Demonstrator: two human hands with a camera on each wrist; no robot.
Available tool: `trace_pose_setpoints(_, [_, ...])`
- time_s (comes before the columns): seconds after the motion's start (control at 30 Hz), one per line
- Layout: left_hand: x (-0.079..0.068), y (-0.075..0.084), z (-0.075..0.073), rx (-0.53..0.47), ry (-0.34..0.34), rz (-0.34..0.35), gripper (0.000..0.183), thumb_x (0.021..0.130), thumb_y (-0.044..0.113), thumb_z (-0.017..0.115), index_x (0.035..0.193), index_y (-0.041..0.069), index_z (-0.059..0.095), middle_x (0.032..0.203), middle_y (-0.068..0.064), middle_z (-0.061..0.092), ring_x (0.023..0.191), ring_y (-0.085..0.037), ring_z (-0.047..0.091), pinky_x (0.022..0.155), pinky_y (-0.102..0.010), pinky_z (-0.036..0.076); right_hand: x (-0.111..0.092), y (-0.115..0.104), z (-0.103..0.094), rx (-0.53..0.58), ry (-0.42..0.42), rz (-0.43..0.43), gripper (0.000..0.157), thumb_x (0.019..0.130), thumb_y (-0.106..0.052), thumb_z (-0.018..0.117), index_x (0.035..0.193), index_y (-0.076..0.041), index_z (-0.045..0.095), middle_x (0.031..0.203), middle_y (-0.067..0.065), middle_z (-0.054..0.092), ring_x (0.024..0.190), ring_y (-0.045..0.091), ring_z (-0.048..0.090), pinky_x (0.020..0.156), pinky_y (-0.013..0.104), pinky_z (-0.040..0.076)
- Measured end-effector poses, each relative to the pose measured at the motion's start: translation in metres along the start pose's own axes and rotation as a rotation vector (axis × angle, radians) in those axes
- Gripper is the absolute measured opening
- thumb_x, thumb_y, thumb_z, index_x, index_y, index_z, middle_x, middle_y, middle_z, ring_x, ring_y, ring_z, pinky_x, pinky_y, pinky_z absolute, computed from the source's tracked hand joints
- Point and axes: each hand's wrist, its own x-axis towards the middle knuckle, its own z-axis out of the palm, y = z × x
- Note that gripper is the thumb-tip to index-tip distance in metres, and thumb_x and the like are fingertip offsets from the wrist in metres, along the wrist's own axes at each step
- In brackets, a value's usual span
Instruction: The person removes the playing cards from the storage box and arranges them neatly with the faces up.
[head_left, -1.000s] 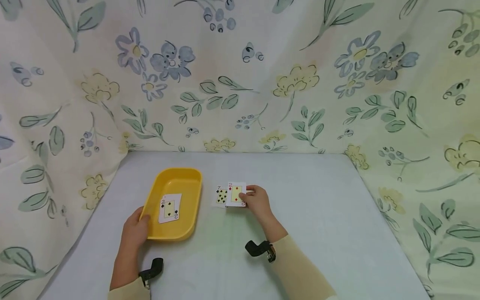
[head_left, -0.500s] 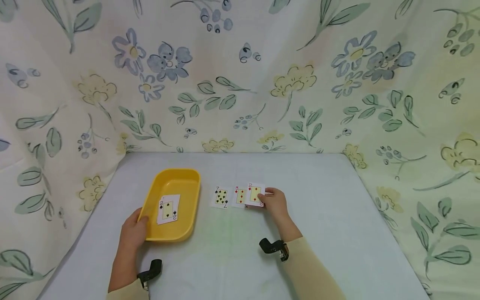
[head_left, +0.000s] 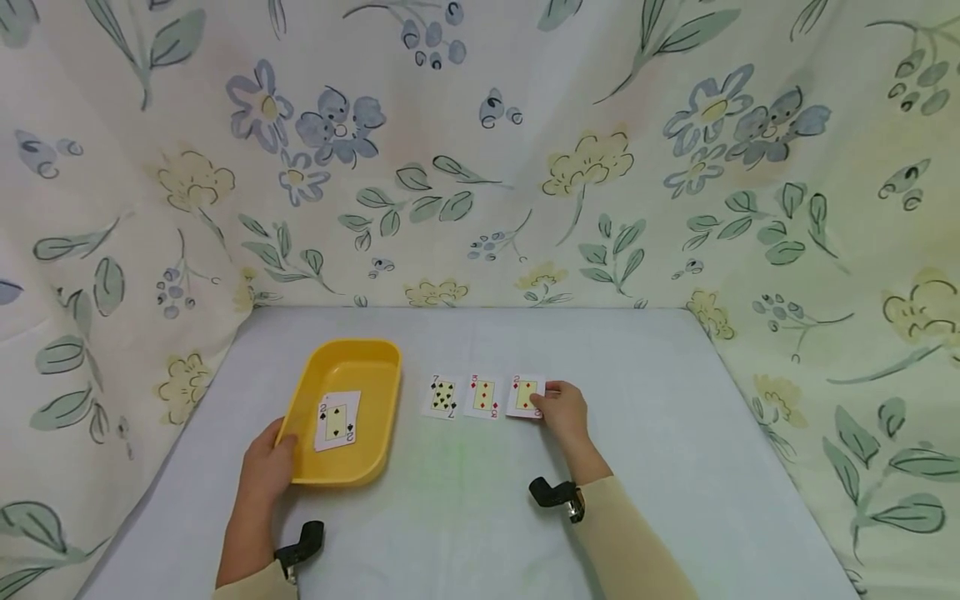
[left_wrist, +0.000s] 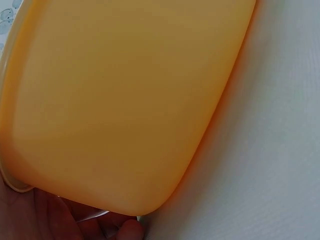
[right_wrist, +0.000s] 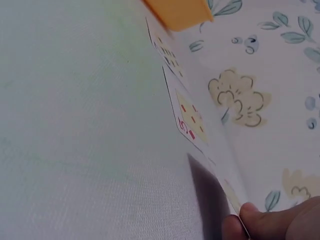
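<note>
My left hand (head_left: pixel 267 461) grips the near left corner of a yellow tray (head_left: pixel 377 433); its thumb is over the rim. Inside the tray lie white playing cards, with a black two (head_left: pixel 337 422) on top. My right hand (head_left: pixel 566 410) pinches the right edge of a two of diamonds (head_left: pixel 527 388) between thumb and fingers. In the right wrist view, that card's held edge is raised, and a dark shadow falls beside it. To its left, a card with red diamonds (head_left: pixel 483 396) and a black seven (head_left: pixel 442 396) lie face up in a row.
A white cloth (head_left: pixel 465 525) covers the table. Floral fabric (head_left: pixel 465 208) hangs behind it and along both sides. Black wrist mounts (head_left: pixel 553 493) sit on both wrists.
My right hand has moved right with the two of diamonds and lowered it, uncovering the card with red diamonds in the row. My left hand and the tray have stayed put.
</note>
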Motion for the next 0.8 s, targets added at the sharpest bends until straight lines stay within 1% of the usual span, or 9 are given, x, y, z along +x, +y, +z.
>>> trace_pose_setpoints(0.13, [0.0, -0.0003, 0.0006, 0.007, 0.005, 0.002, 0.057, 0.109, 0.03, 0.03, 0.161, 0.004, 0.03, 0.147, -0.023, 0.045, 0.101, -0.032, 0.051, 0.081, -0.039, 0.042, -0.0004, -0.0004, 0.0008, -0.026, 0.015, -0.007, 0.038, 0.09, -0.012, 0.077, 0.121, 0.007, 0.065, 0.105, 0.02, 0.071, 0.089, 0.025, 0.068, 0.063, 0.026, 0.05])
trace_pose_setpoints(0.2, [0.0, -0.0004, 0.0008, 0.007, 0.008, 0.003, 0.057, 0.109, 0.029, 0.03, 0.16, 0.004, 0.031, 0.146, -0.023, 0.045, 0.101, -0.032, 0.051, 0.081, -0.039, 0.042, -0.001, -0.0011, 0.001, -0.049, 0.026, -0.021, 0.037, 0.089, -0.011, 0.077, 0.12, 0.007, 0.066, 0.103, 0.02, 0.071, 0.087, 0.026, 0.068, 0.062, 0.027, 0.051])
trace_pose_setpoints(0.33, [0.0, -0.0004, 0.0009, 0.01, 0.008, 0.011, 0.057, 0.109, 0.028, 0.03, 0.16, 0.003, 0.032, 0.144, -0.023, 0.047, 0.099, -0.032, 0.052, 0.08, -0.038, 0.042, -0.002, -0.0021, 0.0025, -0.133, 0.065, -0.06, 0.037, 0.087, -0.01, 0.078, 0.118, 0.007, 0.066, 0.1, 0.02, 0.07, 0.088, 0.029, 0.067, 0.067, 0.033, 0.053])
trace_pose_setpoints(0.47, [-0.0016, 0.0009, -0.0001, 0.011, 0.0, 0.013, 0.057, 0.109, 0.029, 0.03, 0.16, 0.003, 0.031, 0.145, -0.024, 0.046, 0.1, -0.032, 0.051, 0.08, -0.038, 0.042, -0.004, -0.0025, 0.0056, -0.216, 0.099, -0.09, 0.036, 0.087, -0.011, 0.079, 0.116, 0.006, 0.066, 0.096, 0.017, 0.069, 0.088, 0.029, 0.065, 0.073, 0.04, 0.052])
trace_pose_setpoints(0.63, [-0.0031, 0.0022, -0.0009, 0.011, -0.003, 0.005, 0.058, 0.109, 0.03, 0.03, 0.16, 0.003, 0.03, 0.146, -0.024, 0.045, 0.101, -0.032, 0.051, 0.082, -0.04, 0.042, -0.007, -0.0042, 0.0067, -0.274, 0.113, -0.117, 0.037, 0.086, -0.012, 0.08, 0.114, 0.007, 0.065, 0.092, 0.016, 0.068, 0.085, 0.03, 0.064, 0.075, 0.044, 0.051])
trace_pose_setpoints(0.73, [-0.0031, 0.002, -0.0012, 0.011, -0.01, 0.004, 0.058, 0.109, 0.031, 0.029, 0.161, 0.004, 0.029, 0.146, -0.024, 0.044, 0.101, -0.032, 0.051, 0.082, -0.039, 0.042, -0.008, -0.0051, 0.0059, -0.307, 0.117, -0.118, 0.039, 0.087, -0.013, 0.08, 0.116, 0.008, 0.064, 0.093, 0.018, 0.069, 0.085, 0.031, 0.063, 0.076, 0.046, 0.051])
trace_pose_setpoints(0.8, [-0.0027, 0.0014, -0.0012, 0.011, -0.012, 0.006, 0.058, 0.109, 0.031, 0.029, 0.161, 0.004, 0.028, 0.145, -0.023, 0.044, 0.1, -0.032, 0.052, 0.081, -0.039, 0.043, -0.0087, -0.0054, 0.0056, -0.33, 0.118, -0.114, 0.042, 0.087, -0.014, 0.08, 0.119, 0.009, 0.064, 0.099, 0.021, 0.07, 0.088, 0.032, 0.063, 0.08, 0.047, 0.051])
